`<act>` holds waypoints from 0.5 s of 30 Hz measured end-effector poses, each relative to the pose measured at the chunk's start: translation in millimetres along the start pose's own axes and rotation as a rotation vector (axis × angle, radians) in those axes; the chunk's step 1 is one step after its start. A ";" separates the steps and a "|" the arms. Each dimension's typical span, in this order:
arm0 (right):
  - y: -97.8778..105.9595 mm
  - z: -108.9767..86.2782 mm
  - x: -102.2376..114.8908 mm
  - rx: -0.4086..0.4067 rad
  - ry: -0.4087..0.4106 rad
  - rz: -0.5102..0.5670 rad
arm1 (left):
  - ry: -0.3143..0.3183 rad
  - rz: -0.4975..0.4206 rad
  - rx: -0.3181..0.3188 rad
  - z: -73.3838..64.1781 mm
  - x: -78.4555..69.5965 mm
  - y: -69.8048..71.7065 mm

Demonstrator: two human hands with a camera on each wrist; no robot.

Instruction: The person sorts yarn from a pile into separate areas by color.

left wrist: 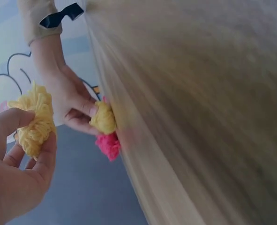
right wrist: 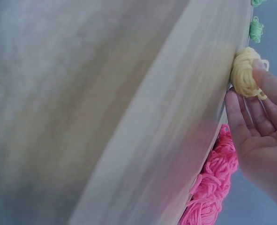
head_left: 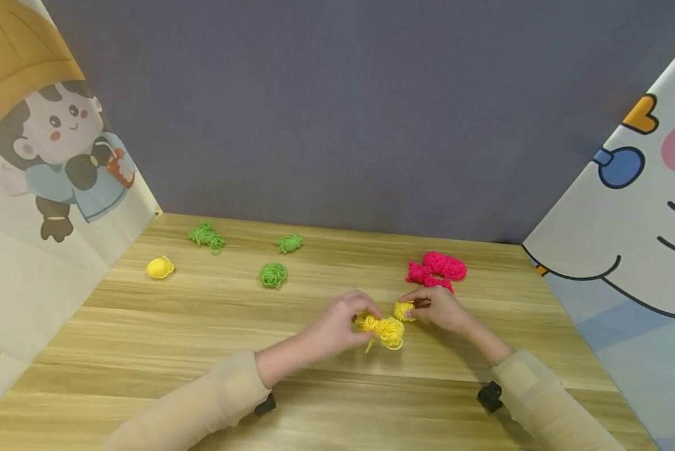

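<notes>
My left hand (head_left: 345, 322) pinches a loose yellow yarn bundle (head_left: 390, 332) between thumb and fingers, held above the wooden table. A loose strand hangs from it in the head view. The left wrist view shows the same yarn bundle (left wrist: 37, 119) gathered at its middle. Just to the right, my right hand (head_left: 439, 308) holds a smaller yellow yarn ball (head_left: 403, 311) at the tabletop. In the right wrist view the thumb presses on this yarn ball (right wrist: 245, 72), with the fingers beside it. Pink yarn bundles (head_left: 444, 266) lie just beyond the right hand.
Green yarn bundles (head_left: 207, 237), (head_left: 289, 243) and a green yarn ball (head_left: 273, 275) lie at the back left of the table (head_left: 202, 338). Another yellow yarn ball (head_left: 160, 268) sits near the left edge. A dark grey panel (head_left: 337, 125) stands behind; printed panels flank both sides.
</notes>
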State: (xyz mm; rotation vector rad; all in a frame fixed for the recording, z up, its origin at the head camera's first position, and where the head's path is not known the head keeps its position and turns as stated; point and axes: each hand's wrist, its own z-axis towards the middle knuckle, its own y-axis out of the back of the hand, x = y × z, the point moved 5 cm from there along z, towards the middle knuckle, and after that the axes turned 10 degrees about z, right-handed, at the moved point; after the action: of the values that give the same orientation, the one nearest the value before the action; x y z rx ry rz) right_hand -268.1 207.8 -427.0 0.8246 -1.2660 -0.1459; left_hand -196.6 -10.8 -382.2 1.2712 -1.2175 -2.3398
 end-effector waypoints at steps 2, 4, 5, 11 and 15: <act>0.1 0.0 0.4 0.002 -0.003 0.004 | 0.016 0.006 0.021 1.1 -0.1 -3.8; 0.2 0.0 0.7 0.003 -0.005 0.008 | 0.027 0.017 0.038 1.9 0.5 -7.7; 0.2 0.1 0.8 0.003 -0.005 0.010 | 0.032 0.021 0.047 2.3 0.8 -9.5; 0.1 0.3 0.7 0.003 0.006 0.012 | 0.065 -0.007 0.087 6.5 7.7 -20.4; -0.2 0.0 0.0 0.005 0.008 0.013 | 0.106 -0.047 0.119 9.5 13.7 -28.3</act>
State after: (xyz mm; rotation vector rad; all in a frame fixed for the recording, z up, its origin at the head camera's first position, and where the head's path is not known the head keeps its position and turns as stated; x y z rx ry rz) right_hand -268.0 207.6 -427.2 0.8204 -1.2645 -0.1285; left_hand -207.0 5.3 -408.9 1.4574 -1.3230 -2.2292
